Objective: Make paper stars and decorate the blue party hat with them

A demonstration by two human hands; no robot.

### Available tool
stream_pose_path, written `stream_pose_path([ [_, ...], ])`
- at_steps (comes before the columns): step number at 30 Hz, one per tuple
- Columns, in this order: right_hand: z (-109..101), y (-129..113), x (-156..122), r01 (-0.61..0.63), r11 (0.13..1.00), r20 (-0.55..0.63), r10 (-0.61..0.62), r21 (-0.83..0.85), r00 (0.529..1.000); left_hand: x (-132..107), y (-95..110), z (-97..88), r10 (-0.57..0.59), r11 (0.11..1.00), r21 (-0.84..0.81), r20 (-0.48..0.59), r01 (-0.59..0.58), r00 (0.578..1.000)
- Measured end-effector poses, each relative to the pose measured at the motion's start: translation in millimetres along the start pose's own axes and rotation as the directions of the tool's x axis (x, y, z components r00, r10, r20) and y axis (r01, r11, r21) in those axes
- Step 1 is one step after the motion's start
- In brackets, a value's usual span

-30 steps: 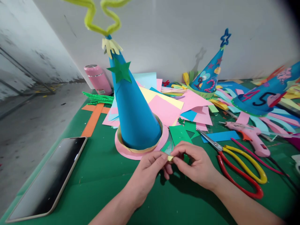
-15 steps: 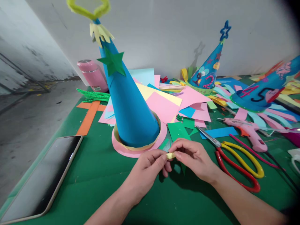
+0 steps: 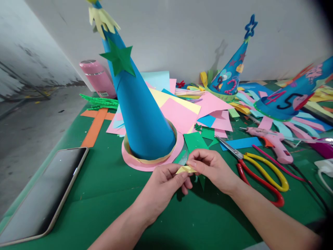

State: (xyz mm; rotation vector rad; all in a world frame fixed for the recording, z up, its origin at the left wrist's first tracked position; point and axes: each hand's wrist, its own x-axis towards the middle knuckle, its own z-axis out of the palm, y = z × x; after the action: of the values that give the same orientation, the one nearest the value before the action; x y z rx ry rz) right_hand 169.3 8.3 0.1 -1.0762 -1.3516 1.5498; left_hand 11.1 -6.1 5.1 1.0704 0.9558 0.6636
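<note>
My left hand [image 3: 162,185] and my right hand [image 3: 212,170] meet just above the green table [image 3: 109,194], both pinching a small yellow paper scrap [image 3: 185,169] between fingertips. A green paper piece [image 3: 201,180] shows under my right fingers. Just behind my hands stands a tall blue cone hat [image 3: 137,104] on a pink brim, with a green star [image 3: 118,59] and a yellow fringe near its tip.
Red-and-yellow scissors [image 3: 260,173] lie right of my hands, a pink glue gun [image 3: 270,140] beyond them. A tablet [image 3: 44,194] rests at the front left. Coloured paper sheets [image 3: 187,111], two decorated hats [image 3: 231,80] [image 3: 293,99], a pink bottle [image 3: 97,78] and green pipe cleaners [image 3: 99,102] crowd the back.
The yellow scrap has opened out from a small folded bit into a wider flat piece between my fingers. The view has tilted down slightly.
</note>
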Motion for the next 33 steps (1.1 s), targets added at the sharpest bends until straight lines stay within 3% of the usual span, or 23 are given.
stream_pose_path([
  [4,-1.0,0.1,-1.0,-0.009,0.999,0.046,0.011,-0.030,0.999,0.7,-2.3,1.2,-0.012,1.000,-0.010,-0.053,0.011,0.998],
  [10,-2.8,1.3,0.2,-0.004,0.995,0.065,0.011,-0.104,0.998,0.5,-3.4,-0.8,-0.037,0.997,-0.073,-0.035,0.034,0.999],
  [21,-1.7,3.5,0.8,0.003,0.998,0.080,0.002,-0.062,0.997,0.2,-2.1,0.0,-0.031,0.997,-0.070,-0.034,0.028,0.999],
  [33,-0.7,2.3,-2.0,0.082,0.952,0.002,-0.085,-0.296,0.996,0.8,-3.2,-1.0,-0.036,0.996,-0.083,-0.035,0.033,0.999],
])
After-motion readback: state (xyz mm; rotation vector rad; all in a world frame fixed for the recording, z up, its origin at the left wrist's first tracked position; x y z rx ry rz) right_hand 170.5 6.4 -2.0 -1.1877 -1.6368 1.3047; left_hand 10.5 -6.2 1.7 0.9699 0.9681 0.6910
